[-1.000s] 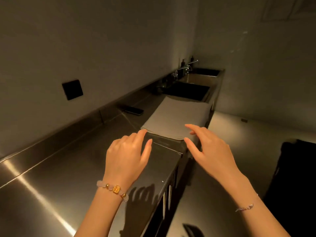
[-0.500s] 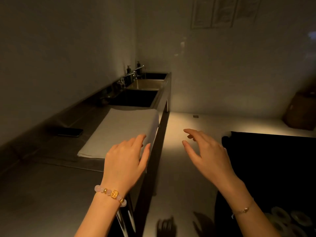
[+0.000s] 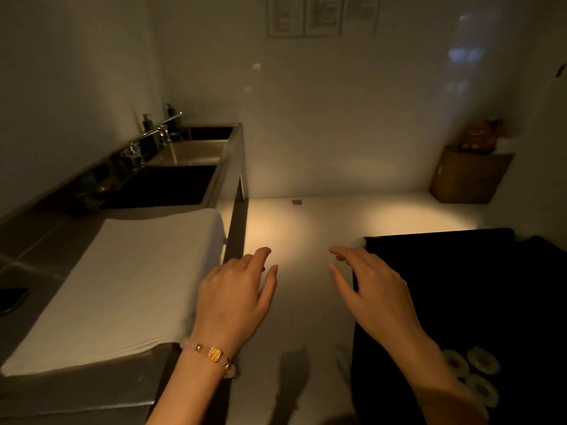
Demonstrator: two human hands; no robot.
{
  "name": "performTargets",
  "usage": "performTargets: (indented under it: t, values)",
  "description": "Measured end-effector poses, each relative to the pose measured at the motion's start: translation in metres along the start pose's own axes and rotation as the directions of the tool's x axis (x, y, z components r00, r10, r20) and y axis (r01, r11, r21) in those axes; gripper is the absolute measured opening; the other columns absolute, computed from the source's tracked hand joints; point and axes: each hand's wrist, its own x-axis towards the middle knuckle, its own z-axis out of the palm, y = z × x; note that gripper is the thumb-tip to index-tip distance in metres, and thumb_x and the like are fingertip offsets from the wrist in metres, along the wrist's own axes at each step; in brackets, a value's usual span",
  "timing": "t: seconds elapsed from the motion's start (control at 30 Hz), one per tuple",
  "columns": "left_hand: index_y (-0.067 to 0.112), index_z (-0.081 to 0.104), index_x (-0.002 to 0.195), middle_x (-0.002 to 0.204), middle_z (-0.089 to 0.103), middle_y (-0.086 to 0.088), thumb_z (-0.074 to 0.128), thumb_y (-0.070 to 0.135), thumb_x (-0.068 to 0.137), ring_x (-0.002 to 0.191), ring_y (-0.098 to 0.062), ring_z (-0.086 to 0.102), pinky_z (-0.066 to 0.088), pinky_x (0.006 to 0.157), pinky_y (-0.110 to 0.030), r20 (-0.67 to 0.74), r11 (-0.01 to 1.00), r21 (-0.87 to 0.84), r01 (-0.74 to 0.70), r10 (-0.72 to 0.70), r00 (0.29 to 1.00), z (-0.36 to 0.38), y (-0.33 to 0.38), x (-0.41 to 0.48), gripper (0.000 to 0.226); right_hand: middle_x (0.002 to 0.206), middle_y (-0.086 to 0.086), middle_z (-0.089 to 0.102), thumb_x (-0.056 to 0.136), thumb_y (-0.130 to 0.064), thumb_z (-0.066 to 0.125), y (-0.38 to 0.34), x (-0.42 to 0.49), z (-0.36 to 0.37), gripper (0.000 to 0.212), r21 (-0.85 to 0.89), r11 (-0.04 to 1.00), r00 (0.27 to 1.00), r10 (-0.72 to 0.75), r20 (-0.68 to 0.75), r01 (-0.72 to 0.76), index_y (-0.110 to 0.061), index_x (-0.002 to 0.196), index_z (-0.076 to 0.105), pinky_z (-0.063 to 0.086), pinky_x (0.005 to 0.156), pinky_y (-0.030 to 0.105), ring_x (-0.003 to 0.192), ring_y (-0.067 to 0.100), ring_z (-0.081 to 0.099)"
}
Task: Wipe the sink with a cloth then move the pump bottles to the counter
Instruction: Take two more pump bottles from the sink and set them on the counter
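Hovering above the pale floor (image 3: 306, 228), the left grip (image 3: 236, 299) is hanging released, fingers loosely spread and holding nothing, its wrist crossing the front edge of the steel surface (image 3: 46, 250). A beaded bracelet (image 3: 211, 354) with a gold charm is sitting on that wrist. The right grip (image 3: 374, 289) is floating just to the right of the left one, also released, its fingers relaxed and pointing forward, grasping nothing.

A white cloth (image 3: 122, 286) is lying flat on the surface immediately left of the left grip. Whether the wrist is touching its near corner cannot be told. Ahead of the left grip and to its left, beyond the cloth's far edge, the sink (image 3: 219, 182) is showing a dark basin, with a lit basin and another dark one further back. Taps (image 3: 159, 134) are running along the wall side of the basins. The pump bottles (image 3: 147, 121), two dark ones, are standing upright at the back by the wall, well apart from both grips and far ahead of the left one.

A dark phone (image 3: 10, 299) is lying on the surface far to the left of the left grip. A black sheet (image 3: 475, 286) is spreading under and to the right of the right grip, and white rings (image 3: 478, 363) are lying on it near that forearm. A brown box (image 3: 469, 176) is sitting far ahead of the right grip, against the wall.
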Motion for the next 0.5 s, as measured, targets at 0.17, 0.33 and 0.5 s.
performTargets:
  t: [0.17,0.33,0.5]
  values:
    - [0.012,0.065,0.1,0.065,0.067,-0.002,0.054,0.03,0.08,0.05,-0.021,0.061,0.045,0.043,-0.027,-0.003,0.996,-0.086,-0.019,0.019,1.0,0.053,-0.038,0.063,0.029,0.115,-0.008,0.062,0.086,-0.051,0.032,0.014,0.073,0.028,0.048,-0.051,0.999,1.0,0.002,-0.021,-0.003,-0.03,0.124,0.053,0.049,0.078,0.028,0.1,0.01,0.057]
    - [0.013,0.065,0.103,0.068,0.069,0.001,0.054,0.031,0.08,0.051,-0.017,0.061,0.045,0.045,-0.027,0.005,0.992,-0.126,-0.023,0.024,1.0,0.094,-0.09,0.131,0.031,0.119,-0.009,0.061,0.086,-0.05,0.032,0.02,0.157,0.062,0.048,-0.066,0.998,0.999,0.017,-0.029,-0.019,-0.031,0.127,0.049,0.039,0.08,0.018,0.107,0.008,0.055]
    - [0.012,0.066,0.1,0.065,0.067,0.0,0.054,0.03,0.082,0.048,-0.017,0.06,0.038,0.048,-0.024,0.007,0.994,-0.104,-0.031,0.032,0.999,0.133,-0.135,0.184,0.028,0.12,-0.009,0.06,0.09,-0.049,0.037,0.032,0.226,0.104,0.043,-0.06,0.997,0.999,0.039,-0.024,-0.04,-0.032,0.13,0.045,0.037,0.082,0.019,0.108,0.009,0.054]
